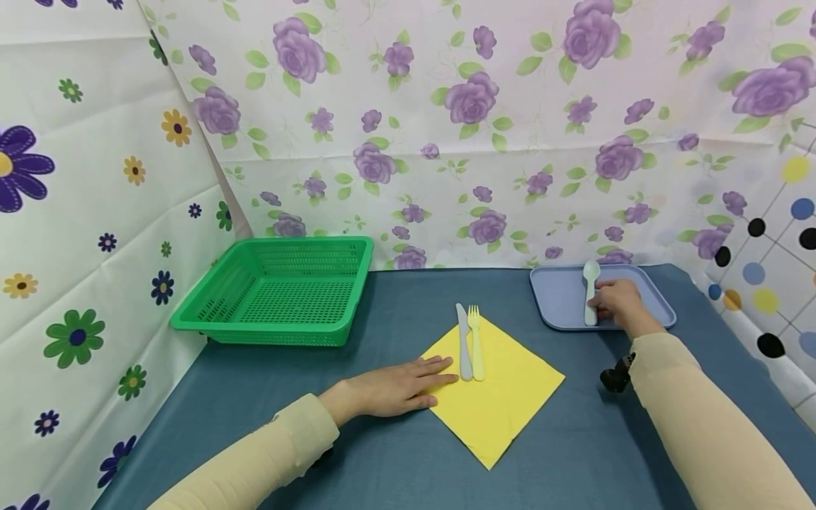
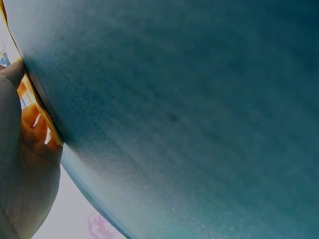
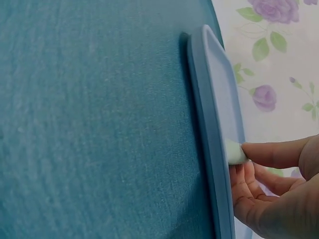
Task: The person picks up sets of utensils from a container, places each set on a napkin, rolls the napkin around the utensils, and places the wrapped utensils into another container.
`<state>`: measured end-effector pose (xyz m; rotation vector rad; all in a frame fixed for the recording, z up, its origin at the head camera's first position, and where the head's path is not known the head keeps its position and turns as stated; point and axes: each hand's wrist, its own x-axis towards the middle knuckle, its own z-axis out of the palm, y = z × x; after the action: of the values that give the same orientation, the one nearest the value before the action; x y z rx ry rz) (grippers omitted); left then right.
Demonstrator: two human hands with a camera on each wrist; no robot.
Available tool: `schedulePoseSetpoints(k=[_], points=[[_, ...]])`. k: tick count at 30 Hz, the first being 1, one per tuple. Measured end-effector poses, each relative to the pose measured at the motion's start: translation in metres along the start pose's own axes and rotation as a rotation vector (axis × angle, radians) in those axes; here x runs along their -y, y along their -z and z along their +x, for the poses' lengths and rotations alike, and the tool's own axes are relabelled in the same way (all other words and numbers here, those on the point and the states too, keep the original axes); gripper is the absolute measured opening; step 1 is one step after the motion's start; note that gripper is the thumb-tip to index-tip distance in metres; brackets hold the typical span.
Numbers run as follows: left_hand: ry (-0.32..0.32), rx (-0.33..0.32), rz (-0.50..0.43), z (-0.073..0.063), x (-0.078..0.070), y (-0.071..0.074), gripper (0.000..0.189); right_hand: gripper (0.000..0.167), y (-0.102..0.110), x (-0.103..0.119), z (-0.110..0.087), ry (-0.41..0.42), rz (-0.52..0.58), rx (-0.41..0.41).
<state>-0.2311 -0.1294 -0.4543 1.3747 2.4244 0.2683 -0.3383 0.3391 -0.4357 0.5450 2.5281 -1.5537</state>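
Observation:
At the right, my right hand [image 1: 618, 303] pinches the handle of a pale green spoon [image 1: 591, 273] over the blue tray [image 1: 650, 312]. The right wrist view shows thumb and fingers on the spoon's handle end [image 3: 235, 153], right by the tray's rim [image 3: 212, 124]. My left hand [image 1: 398, 386] lies flat with its fingers straight on the left corner of a yellow napkin [image 1: 510, 382]. On that napkin a grey knife [image 1: 465, 347] and a pale yellow fork [image 1: 475, 347] lie side by side, just beyond the left fingertips.
A green plastic basket [image 1: 357, 283] stands at the back left of the blue-covered table [image 1: 395, 460]. Flowered cloth [image 1: 433, 198] hangs along the back edge. More patterned cloth [image 1: 83, 248] closes off the left side, and a dotted sheet [image 1: 765, 283] the right.

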Motion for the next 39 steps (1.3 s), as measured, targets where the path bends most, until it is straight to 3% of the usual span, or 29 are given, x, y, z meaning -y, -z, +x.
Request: schedulePoseSetpoints(k=[13,21,39], points=[[-0.003,0.002,0.0,0.001,0.002,-0.001,0.057,0.067,0.01,0.004,-0.006,0.066,0.118,0.114],[-0.006,-0.001,0.002,0.001,0.003,-0.002,0.057,0.066,0.01,0.011,-0.011,0.062,0.148,0.16],[-0.01,0.005,-0.002,0.001,0.001,-0.001,0.057,0.071,-0.019,0.031,-0.034,0.129,0.108,0.379]])
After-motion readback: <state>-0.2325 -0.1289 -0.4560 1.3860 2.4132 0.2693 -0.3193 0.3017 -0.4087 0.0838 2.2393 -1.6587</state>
